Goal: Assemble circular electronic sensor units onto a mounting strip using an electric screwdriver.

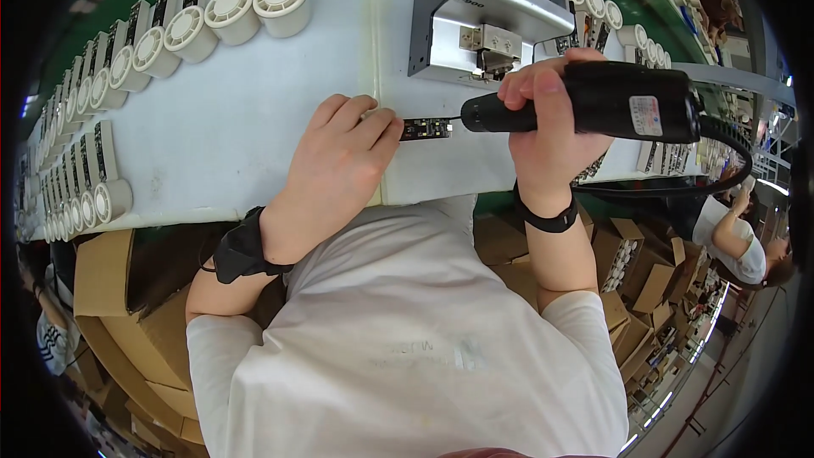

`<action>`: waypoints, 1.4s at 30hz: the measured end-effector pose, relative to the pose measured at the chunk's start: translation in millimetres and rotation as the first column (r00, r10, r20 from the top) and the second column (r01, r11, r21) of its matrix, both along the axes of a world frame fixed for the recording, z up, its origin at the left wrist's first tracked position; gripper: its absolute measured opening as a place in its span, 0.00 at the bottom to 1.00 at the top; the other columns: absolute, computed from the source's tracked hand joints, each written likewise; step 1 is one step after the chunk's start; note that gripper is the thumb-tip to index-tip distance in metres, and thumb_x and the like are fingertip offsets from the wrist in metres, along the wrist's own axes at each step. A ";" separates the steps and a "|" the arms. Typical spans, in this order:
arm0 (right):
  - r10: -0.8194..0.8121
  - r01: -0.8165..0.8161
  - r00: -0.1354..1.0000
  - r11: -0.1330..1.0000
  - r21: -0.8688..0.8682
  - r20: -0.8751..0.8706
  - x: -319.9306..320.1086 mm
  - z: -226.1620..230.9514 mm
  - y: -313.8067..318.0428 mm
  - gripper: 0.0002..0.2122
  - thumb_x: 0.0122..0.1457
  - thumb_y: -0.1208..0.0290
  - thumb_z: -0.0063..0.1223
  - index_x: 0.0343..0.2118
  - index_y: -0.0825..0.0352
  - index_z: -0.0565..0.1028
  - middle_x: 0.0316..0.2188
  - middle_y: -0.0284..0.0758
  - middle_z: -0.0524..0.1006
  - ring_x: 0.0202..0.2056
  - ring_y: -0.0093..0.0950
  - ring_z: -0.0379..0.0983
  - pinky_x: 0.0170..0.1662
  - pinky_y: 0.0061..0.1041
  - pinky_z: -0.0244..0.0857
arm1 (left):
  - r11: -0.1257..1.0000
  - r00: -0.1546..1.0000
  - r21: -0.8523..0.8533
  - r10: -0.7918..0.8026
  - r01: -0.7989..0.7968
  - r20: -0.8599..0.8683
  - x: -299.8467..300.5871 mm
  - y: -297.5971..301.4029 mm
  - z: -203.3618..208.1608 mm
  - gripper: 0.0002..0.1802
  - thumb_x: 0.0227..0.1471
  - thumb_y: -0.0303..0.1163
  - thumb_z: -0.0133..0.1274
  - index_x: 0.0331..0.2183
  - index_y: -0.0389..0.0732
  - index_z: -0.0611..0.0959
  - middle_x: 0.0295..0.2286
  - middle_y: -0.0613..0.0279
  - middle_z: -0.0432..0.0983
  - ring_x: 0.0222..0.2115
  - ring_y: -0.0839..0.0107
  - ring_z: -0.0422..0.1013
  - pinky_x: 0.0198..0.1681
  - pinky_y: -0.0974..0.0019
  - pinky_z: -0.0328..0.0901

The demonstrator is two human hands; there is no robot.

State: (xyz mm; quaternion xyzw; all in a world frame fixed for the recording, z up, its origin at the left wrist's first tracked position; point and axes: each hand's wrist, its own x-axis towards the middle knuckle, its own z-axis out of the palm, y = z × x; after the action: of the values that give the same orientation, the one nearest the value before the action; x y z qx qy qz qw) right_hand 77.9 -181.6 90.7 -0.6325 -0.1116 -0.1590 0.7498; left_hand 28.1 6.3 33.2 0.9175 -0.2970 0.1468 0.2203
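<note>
A pale workbench (pixel 331 59), lined on both sides with rows of round white parts (pixel 282 5) attached to narrow boards, stretches across a busy workshop where cardboard boxes (pixel 106 301) crowd the floor and another person (pixel 731 242) appears at the far right. At its center, near the front of a silver machine (pixel 500 13), a worker's left hand (pixel 341 151) grasps a small circuit board (pixel 426 128) at the fingertips, its right end poking out over the bench. The right hand (pixel 551 127) is wrapped around a black power screwdriver (pixel 615 95), held almost level, its thin bit (pixel 456 118) pointing left at the board's exposed end — whether the tip is seated in a screw is too small to tell. Black bands (pixel 551 217) circle both wrists, and a thick cable (pixel 744 153) loops from the tool's rear. Good work here would seem to rest on alignment: the driver straight in line with the screw, the bit fully seated before power is applied, and the push light and even. The left fingers do best gripping the board's edges firmly, clear of the tip and off the tiny components — a slip could scratch the board or nick a fingertip. Slack in the cable should spare the right wrist from being tugged off line.
</note>
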 end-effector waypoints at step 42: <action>0.046 -0.038 0.997 0.990 -0.134 0.060 11.8 16.9 -10.2 0.12 0.52 0.80 0.47 0.39 0.71 0.63 0.18 0.35 0.68 0.19 0.27 0.65 0.26 0.31 0.65 | 0.764 0.887 -0.526 0.128 -0.374 -0.444 -31.6 22.1 -26.6 0.38 0.42 0.26 0.61 0.54 0.35 0.63 0.50 0.48 0.64 0.47 0.53 0.67 0.49 0.60 0.63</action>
State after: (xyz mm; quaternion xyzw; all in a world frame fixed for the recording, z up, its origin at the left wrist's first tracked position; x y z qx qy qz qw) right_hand 89.7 -191.9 107.7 -0.6731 -0.1590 -0.1552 0.7054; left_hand -3.5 28.5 6.6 0.8426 -0.0585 0.0797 0.5294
